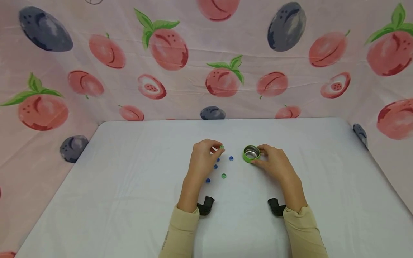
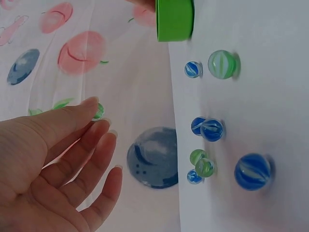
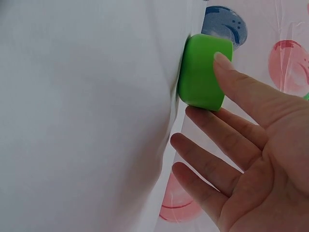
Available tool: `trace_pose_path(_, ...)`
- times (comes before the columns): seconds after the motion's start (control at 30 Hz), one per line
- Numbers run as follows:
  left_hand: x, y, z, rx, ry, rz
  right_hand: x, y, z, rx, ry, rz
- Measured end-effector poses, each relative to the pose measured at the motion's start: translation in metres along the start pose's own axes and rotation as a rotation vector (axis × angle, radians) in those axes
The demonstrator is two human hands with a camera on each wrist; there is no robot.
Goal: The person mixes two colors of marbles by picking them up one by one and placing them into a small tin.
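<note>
Across the lower frame I see a white table (image 1: 129,200), walled by a peach-print cloth (image 1: 180,71). At centre my right hand (image 1: 274,163) grips a green cup (image 1: 251,154), upright on the table, its steel-lined mouth facing up and its axis vertical. Just left of it, my left hand (image 1: 203,157) pinches a green marble (image 1: 222,147) above scattered loose marbles (image 1: 224,176).
</note>
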State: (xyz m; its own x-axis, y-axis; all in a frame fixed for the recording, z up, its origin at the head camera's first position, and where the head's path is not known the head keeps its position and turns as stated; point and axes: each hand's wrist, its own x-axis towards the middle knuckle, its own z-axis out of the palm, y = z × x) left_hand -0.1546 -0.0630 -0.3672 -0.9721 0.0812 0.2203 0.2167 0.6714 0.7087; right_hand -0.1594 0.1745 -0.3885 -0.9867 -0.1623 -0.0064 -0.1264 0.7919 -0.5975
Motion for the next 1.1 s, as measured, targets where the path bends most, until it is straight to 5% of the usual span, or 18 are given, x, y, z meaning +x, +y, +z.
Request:
trace_pose_path(0.67,0.005,0.013,0.018,0.01,-0.014,0.042,0.001,0.002,0.0,0.002,0.03,-0.03)
trace_pose_path(1.1,0.01,0.017,0.046,0.022,-0.006,0.115,0.002,0.002,0.0,0.005,0.03,-0.013)
